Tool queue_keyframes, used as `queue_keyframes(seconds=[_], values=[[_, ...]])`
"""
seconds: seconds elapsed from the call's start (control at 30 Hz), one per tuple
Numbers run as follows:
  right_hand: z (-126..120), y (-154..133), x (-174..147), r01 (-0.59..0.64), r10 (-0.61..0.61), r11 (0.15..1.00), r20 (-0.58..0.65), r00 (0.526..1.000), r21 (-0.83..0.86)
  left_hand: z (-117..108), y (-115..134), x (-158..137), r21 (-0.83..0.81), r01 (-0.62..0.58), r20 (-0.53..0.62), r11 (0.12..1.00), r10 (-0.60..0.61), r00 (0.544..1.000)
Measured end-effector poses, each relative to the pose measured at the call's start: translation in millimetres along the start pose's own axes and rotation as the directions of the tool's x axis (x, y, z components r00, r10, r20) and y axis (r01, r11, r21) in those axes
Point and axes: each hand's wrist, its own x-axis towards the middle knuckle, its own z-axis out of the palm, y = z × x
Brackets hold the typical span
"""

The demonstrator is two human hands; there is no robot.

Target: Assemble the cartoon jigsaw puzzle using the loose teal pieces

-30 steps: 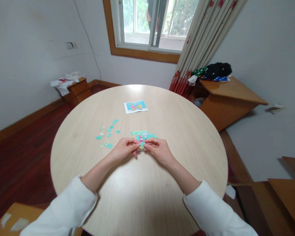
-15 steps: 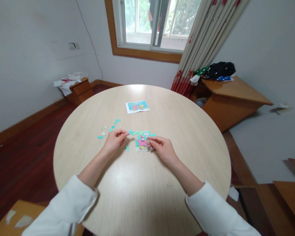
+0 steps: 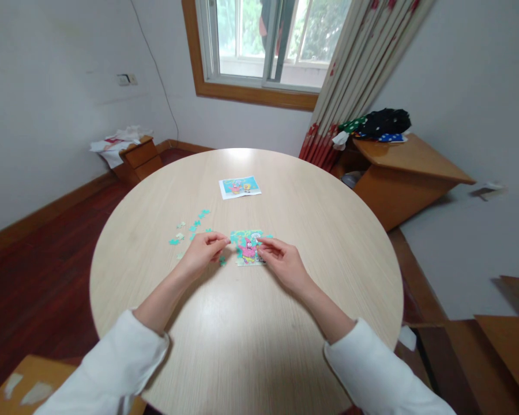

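A partly joined jigsaw puzzle (image 3: 248, 246) with a pink cartoon starfish lies flat on the round table. At its upper left corner is a green puzzle piece (image 3: 234, 236). My left hand (image 3: 205, 251) is closed in a pinch, fingertips at that piece's edge. My right hand (image 3: 283, 259) has its fingers bent over the puzzle's right side, thumb and forefinger against it, and hides part of it. Below my left fingertips lies a loose green puzzle piece (image 3: 222, 261). Several more loose pieces (image 3: 198, 223) are scattered to the left.
Farther back on the table (image 3: 242, 346) lies a printed picture (image 3: 240, 187) of the same cartoon. Beyond the table's right edge, clothes (image 3: 383, 124) are heaped on a wooden cabinet (image 3: 410, 158). A small drawer unit (image 3: 142, 158) with papers stands at the back left.
My left hand has moved slightly right with a green piece, which has gone from apart to against the puzzle's upper left corner. My right hand stays at the puzzle's right side.
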Motion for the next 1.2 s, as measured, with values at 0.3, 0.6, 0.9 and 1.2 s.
queue_keyframes(seconds=[0.3,0.6,0.9,1.2], values=[[4.2,-1.6,-7.8,0.354,-0.317,0.867,0.159,0.935,-0.35,27.8,-4.7,-12.0,0.019,0.06,0.224,0.998,-0.063,0.973],[-38.7,17.7,37.2,0.286,-0.338,0.803,-0.005,0.941,-0.523,23.7,-4.0,-10.7,0.005,0.071,0.185,0.997,-0.071,0.98],[-48.3,42.7,67.8,0.203,-0.235,0.738,0.038,0.971,-0.644,24.0,-4.1,-10.4,0.002,0.088,0.176,0.996,-0.087,0.98],[-35.3,29.4,60.1,0.205,-0.21,0.736,0.07,0.975,-0.645,10.7,5.7,-6.1,-0.03,0.062,0.079,0.998,-0.06,0.995]])
